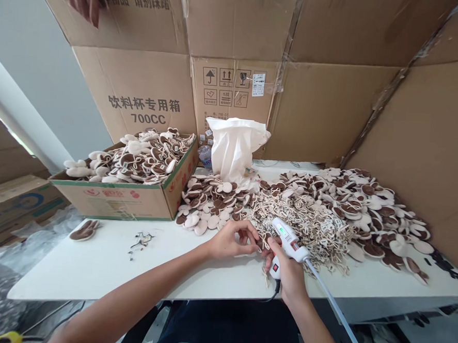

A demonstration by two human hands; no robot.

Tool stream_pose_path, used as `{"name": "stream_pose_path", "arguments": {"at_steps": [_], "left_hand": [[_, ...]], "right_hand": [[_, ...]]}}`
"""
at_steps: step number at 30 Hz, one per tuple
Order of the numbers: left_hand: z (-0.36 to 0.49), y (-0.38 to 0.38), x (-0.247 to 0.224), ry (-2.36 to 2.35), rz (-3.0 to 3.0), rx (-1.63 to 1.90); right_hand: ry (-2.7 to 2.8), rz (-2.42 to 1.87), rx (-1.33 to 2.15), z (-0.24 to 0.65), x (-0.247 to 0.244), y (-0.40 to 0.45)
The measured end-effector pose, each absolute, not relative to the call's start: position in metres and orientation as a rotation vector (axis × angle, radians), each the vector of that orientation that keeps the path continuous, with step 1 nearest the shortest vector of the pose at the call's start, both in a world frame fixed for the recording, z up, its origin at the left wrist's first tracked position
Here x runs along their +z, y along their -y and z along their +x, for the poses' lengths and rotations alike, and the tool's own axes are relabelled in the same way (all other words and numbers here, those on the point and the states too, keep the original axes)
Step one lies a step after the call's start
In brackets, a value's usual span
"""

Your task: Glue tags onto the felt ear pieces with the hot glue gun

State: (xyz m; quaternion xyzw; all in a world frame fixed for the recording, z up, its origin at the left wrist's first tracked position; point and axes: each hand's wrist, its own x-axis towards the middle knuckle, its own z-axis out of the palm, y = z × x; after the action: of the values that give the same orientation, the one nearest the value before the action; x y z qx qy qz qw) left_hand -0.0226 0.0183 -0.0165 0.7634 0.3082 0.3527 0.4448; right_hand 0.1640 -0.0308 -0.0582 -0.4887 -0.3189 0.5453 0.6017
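Head view: beyond both hands stands a tall brown cardboard wall (333,116), cut off at the top. Your forearms cross one white smooth-topped table (71,265). To the left of your left hand sits one open brown cardboard box with green edging (126,201), heaped with brown-and-cream fabric pieces. Ahead of your right hand spread a loose heap of brown-and-cream rounded fabric pieces (370,206) and a tangled pile of thin cream cord loops (307,223); both overlap too much to count. Straight ahead of your left hand is one crumpled white bag (234,146), its base partly hidden.

Your right hand (290,273) is wrapped around one white glue gun (290,242), some fingers hidden behind it. Your left hand (232,239), fingers curled, pinches one small brown piece (262,244) just beside the gun; its outline is hard to make out.
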Motion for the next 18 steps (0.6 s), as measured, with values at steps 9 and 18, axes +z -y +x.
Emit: {"name": "stream_pose_path", "arguments": {"at_steps": [9, 18], "left_hand": [[-0.0229, -0.0178, -0.0196, -0.787, 1.936, 0.866], [-0.0271, -0.017, -0.0172, -0.668, 1.814, 0.831]], "right_hand": [[0.731, -1.146, 1.276, 0.1633, -0.0566, 0.0317], [0.723, -1.156, 1.261, 0.1631, -0.0561, 0.0325]]}}
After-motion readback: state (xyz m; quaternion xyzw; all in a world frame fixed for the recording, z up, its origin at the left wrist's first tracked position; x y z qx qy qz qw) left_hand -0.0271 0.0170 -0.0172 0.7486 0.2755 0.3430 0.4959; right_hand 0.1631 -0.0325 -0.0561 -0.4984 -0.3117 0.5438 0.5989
